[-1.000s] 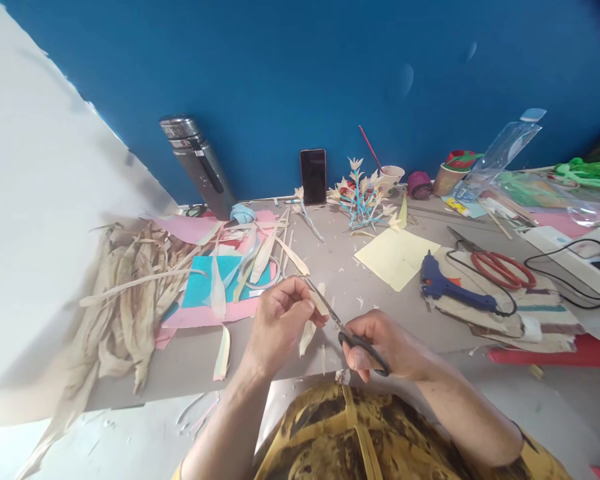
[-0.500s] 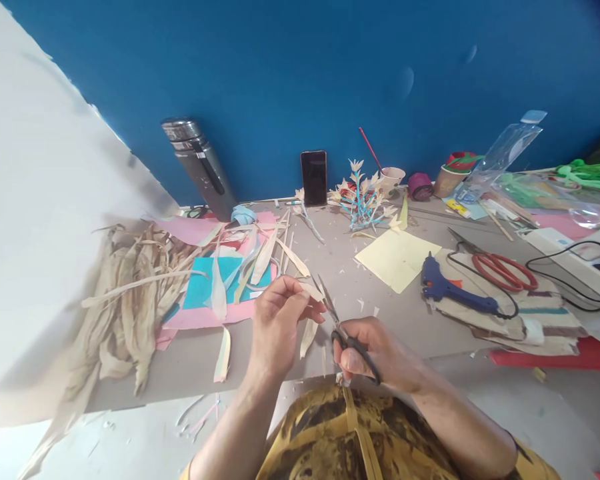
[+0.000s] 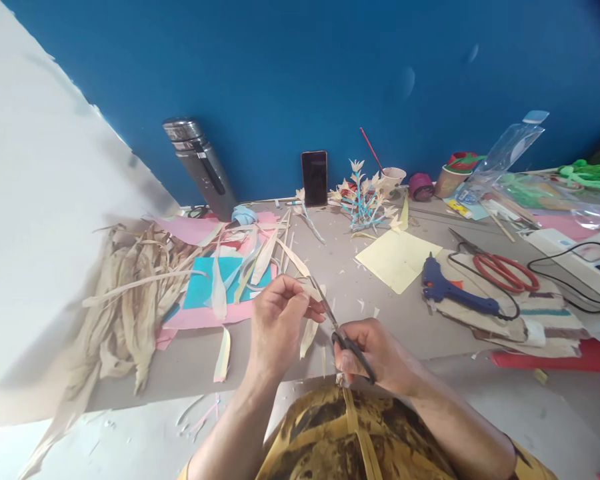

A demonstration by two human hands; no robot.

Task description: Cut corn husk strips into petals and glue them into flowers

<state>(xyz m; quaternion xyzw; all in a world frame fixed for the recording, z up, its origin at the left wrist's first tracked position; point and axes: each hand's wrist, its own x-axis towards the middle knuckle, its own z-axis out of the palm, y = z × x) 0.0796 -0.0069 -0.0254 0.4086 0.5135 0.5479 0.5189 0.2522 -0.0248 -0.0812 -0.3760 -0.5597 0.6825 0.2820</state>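
My left hand (image 3: 283,317) pinches a small pale piece of corn husk (image 3: 311,291) between thumb and fingers. In my right hand (image 3: 367,347) is a pair of black-handled scissors (image 3: 334,319), its blades pointing up and left across the husk piece. The blades lie nearly together at the husk, close to my left fingertips. Below the hands, a loose husk strip (image 3: 309,338) rests on the table, partly hidden by my left hand. A bunch of flowers made of pale husk on blue stems (image 3: 364,203) stands further back.
Dried husks (image 3: 135,307) pile at left beside blue paper (image 3: 207,280) and a thermos (image 3: 203,170). A phone (image 3: 314,179) leans on the wall. Yellow paper (image 3: 399,260), a blue glue gun (image 3: 453,293), red-handled scissors (image 3: 510,272) and a power strip (image 3: 570,260) lie right.
The scissors' blades have closed together across the husk piece, and their handles have drawn closer. My left hand has stayed nearly still.
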